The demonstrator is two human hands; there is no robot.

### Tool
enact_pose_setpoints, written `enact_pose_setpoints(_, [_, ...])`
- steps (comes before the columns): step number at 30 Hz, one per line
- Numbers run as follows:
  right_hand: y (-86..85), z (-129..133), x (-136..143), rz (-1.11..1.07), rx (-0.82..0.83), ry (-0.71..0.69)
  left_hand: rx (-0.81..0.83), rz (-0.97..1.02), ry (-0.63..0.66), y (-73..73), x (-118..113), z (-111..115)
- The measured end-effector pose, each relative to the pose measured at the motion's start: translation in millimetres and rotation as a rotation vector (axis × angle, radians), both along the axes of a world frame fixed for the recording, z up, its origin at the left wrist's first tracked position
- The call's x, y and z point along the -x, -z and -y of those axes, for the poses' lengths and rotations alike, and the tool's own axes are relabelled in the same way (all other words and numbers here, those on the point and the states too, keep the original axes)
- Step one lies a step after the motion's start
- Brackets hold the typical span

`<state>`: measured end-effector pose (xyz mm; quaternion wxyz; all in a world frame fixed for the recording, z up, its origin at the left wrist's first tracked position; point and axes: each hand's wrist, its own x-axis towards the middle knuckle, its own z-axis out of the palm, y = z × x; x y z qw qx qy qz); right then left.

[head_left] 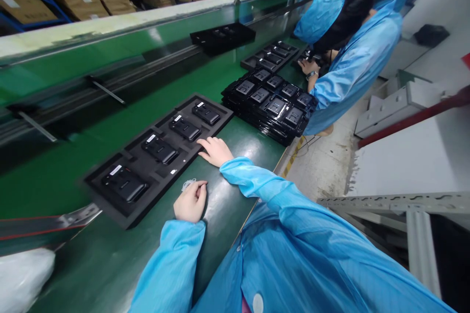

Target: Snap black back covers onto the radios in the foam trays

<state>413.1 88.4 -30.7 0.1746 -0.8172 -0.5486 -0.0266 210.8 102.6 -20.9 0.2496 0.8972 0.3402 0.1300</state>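
A long dark foam tray (128,221) lies on the green bench, holding several black battery-like packs with white labels, one of them a pack (159,149) in the middle. My right hand (216,151) rests at the tray's near edge, fingers stretched out and touching it or just beside it. Lower down, my left hand (190,201) lies on the bench next to the tray, curled closed with thumb and forefinger together. Whether anything is inside its fingers is hidden. Just behind it shows a small tangle of thin whitish loops (188,185).
A stack of shiny black trays (260,120) with square parts stands right of the foam tray. Beyond it are another foam tray (249,62) and a co-worker in a blue sleeve (341,78). A white plastic bag (25,276) sits at lower left.
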Motion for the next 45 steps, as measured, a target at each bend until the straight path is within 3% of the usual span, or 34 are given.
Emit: enact_pose_setpoints(45, [3.6,-0.9,-1.6,0.012,-0.012,-0.003,-0.01,0.005,-0.003,2.5,0.7,-0.2])
